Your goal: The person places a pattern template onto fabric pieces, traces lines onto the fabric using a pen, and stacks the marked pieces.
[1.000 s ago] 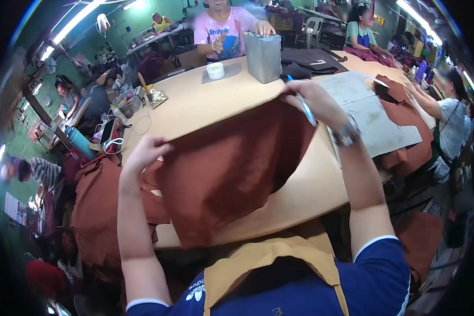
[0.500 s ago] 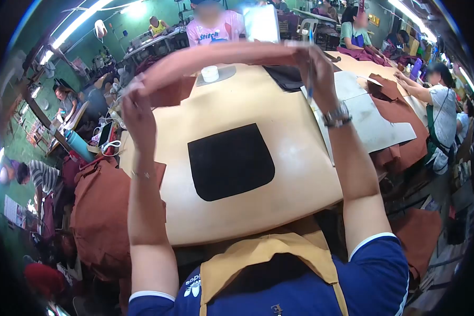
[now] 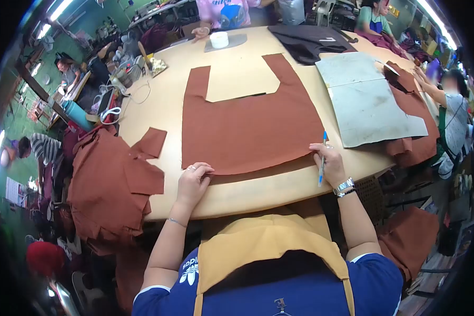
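Observation:
A reddish-brown fabric panel (image 3: 253, 134) with two strap-like extensions is spread over the tan table, its near edge slightly raised above a shadow. My left hand (image 3: 194, 181) pinches its near left corner between thumb and fingers. At the near right corner, my right hand (image 3: 330, 163) pinches the fabric and also keeps a blue-capped pen (image 3: 322, 163) between its fingers. Under the panel lies the black pocket-shaped piece, with only a thin dark sliver (image 3: 253, 96) showing at the panel's inner cutout.
Grey-white pattern sheets (image 3: 366, 100) lie to the right over more brown fabric. A pile of brown fabric (image 3: 108, 184) hangs off the table's left side. Dark cloth (image 3: 308, 42) and a white tub (image 3: 219, 39) are at the back. Co-workers sit and stand around.
Both hands have come down toward me from high over the table. The brown panel, raised and folded before, now lies spread out and covers nearly all of the black piece.

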`<state>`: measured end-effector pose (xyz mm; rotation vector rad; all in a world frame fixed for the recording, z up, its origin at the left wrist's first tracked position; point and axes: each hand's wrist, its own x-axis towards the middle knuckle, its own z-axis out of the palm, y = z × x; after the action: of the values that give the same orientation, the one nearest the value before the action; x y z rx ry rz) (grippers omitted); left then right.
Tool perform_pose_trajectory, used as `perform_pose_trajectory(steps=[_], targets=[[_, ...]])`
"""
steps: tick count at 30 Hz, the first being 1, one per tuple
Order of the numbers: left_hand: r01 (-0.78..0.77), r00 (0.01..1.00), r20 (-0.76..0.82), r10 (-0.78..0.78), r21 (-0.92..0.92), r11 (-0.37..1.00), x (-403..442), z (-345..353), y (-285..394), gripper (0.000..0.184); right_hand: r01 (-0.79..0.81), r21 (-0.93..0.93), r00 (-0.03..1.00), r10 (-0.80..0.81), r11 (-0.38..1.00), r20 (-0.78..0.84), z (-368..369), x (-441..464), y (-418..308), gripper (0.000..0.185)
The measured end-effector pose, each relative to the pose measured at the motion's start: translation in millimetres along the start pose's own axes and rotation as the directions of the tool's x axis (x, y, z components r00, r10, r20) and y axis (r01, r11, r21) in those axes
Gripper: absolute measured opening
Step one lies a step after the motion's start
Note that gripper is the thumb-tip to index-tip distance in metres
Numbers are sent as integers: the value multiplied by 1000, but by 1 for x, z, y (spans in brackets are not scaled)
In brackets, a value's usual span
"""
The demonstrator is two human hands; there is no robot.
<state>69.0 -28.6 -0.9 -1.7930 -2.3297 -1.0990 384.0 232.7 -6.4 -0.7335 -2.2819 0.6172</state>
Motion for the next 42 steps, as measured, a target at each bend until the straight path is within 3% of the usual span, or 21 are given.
perform_pose_trajectory(steps=[11,14,15,17,18,19,24,25,27,28,29,30,31,32,33,34,35,36,37,39,42], targets=[[-52,996,79,50,26,998,-34,-17,26,13,249,-163,968,-252,955,3,-15,-25,-7,23],[-127,992,19,126,203,971,-18,-39,-2,28,189,-56,981,-191,980,-38,-15,-29,-7,28],[99,991,48,-128,393,914,-14,-42,-31,40,118,43,992,-115,992,-58,-14,-31,-7,35],[325,946,-215,-244,603,728,-5,-67,-51,68,87,37,993,-84,996,-89,-14,-32,4,35],[528,837,-283,-468,641,557,-2,-77,-62,77,61,42,994,-57,997,-91,-13,-33,8,34],[599,794,-401,-457,643,476,-10,-78,-96,79,34,46,995,-30,998,-99,-12,-34,11,33],[644,750,-251,-613,488,588,-2,-108,-118,58,-36,40,998,37,999,-45,-10,-36,11,23],[626,777,-269,-569,419,657,-6,-111,-128,50,-105,252,985,136,962,-107,-5,-40,25,23],[549,828,-307,-469,277,789,-10,-115,-150,38,-184,634,916,365,751,-167,6,-46,61,23],[483,805,-422,-418,55,874,-6,-119,-144,24,-100,886,821,540,453,-184,0,-45,65,35],[489,724,-481,-496,-149,859,-1,-125,-138,25,46,906,793,536,421,-289,-10,-43,76,36],[434,730,-593,-341,16,901,2,-126,-135,32,192,903,749,537,385,-388,-22,-39,88,39],[384,722,-671,-168,188,904,4,-125,-130,39,193,878,679,587,437,-442,-28,-36,86,43],[356,837,-494,-234,167,920,5,-126,-113,46,184,853,602,631,488,-490,-35,-31,77,47],[329,914,-294,-278,140,934,5,-122,-93,53,13,807,498,696,590,-517,-40,-22,69,51],[366,924,-112,-366,540,758,-2,-111,-84,63,-170,741,381,737,650,-559,-43,-16,62,56],[246,937,21,-349,669,701,-12,-102,-93,63,-175,697,456,685,695,-568,-38,-23,88,60],[322,902,1,-433,668,671,-17,-96,-108,60,-178,648,526,628,741,-574,-29,-37,140,65],[389,860,-10,-510,660,642,-19,-92,-124,57,-129,760,491,707,637,-509,-34,-30,129,69],[368,883,-66,-464,712,599,-22,-89,-153,52,10,920,405,840,391,-362,-43,-12,97,77],[471,854,-147,-498,623,624,-13,-68,-151,52,-13,936,328,886,352,-328,-50,-2,94,70]])
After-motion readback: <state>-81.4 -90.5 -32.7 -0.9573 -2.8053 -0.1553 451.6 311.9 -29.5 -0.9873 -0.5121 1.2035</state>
